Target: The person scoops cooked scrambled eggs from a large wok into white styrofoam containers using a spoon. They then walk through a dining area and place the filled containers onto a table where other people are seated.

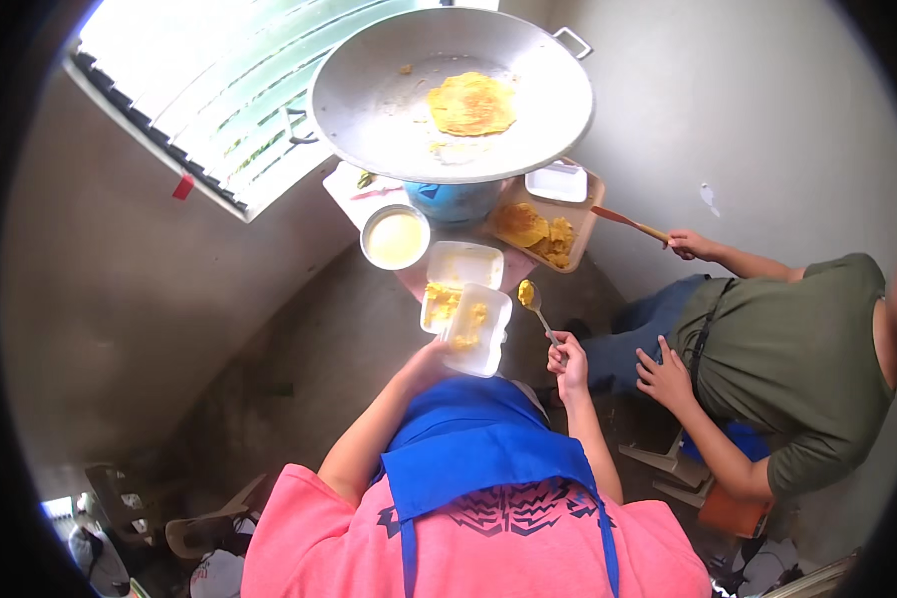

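My left hand (429, 365) grips a white foam food container (492, 349) at its lower left edge, with bits of yellow food inside. Another open white foam part (481, 261) lies just beyond it, and yellow food sits between the two; whether they are joined I cannot tell. In my right hand (568, 367) is a metal spoon (542, 320) by its handle, its bowl heaped with soft yellow food (525, 292). The spoon is held to the right of the container, apart from it.
A wide metal pan (369, 105) holds a flat yellow pancake (471, 104). Below it stand a bowl of pale yellow batter (395, 239) and a brown tray (591, 214) with yellow pieces and a white foam container. At right, a co-worker in green (797, 349) holds a spatula (628, 221).
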The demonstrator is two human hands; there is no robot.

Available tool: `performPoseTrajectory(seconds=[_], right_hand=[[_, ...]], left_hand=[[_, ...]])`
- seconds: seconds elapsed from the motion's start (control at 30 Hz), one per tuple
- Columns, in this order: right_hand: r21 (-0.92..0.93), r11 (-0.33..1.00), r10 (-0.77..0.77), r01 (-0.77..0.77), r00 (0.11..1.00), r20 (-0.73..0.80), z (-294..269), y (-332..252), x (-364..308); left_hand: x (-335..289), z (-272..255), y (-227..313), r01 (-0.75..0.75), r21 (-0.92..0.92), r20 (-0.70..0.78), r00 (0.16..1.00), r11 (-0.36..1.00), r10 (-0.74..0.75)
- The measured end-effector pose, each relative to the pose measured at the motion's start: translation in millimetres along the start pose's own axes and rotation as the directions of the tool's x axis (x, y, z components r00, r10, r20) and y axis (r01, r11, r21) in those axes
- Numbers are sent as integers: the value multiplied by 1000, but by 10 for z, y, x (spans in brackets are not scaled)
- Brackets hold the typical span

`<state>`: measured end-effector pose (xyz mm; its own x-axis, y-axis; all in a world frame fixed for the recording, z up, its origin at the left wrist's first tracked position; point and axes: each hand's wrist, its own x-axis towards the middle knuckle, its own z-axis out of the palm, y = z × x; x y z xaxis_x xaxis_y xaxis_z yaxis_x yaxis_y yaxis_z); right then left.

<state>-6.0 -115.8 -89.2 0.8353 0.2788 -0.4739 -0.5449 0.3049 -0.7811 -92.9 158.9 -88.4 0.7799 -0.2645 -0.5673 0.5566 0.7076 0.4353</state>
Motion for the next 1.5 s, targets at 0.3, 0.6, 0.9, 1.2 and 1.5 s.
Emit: performPoseTrajectory(seconds=[0.3,0.6,0.9,1.2,1.5], right_hand=[[-161,983,111,-82,978,179,1030,64,47],[-259,965,122,-47,952,282,2846,974,377],[-364,920,-38,143,959,282,4175,1532,281],[-633,655,-283,412,911,300,4483,1403,200],[-714,540,-329,446,892,309,4720,1362,520]], left_hand=[[-304,-953,326,-209,104,42,978,972,206],[-1318,-1876,1540,-207,57,-168,962,977,213],[-1838,-2634,2169,-285,41,-200,937,958,287],[-1600,-2320,2371,-400,-94,-142,912,912,385],[-1318,-2019,2629,-456,-118,-67,890,882,451]])
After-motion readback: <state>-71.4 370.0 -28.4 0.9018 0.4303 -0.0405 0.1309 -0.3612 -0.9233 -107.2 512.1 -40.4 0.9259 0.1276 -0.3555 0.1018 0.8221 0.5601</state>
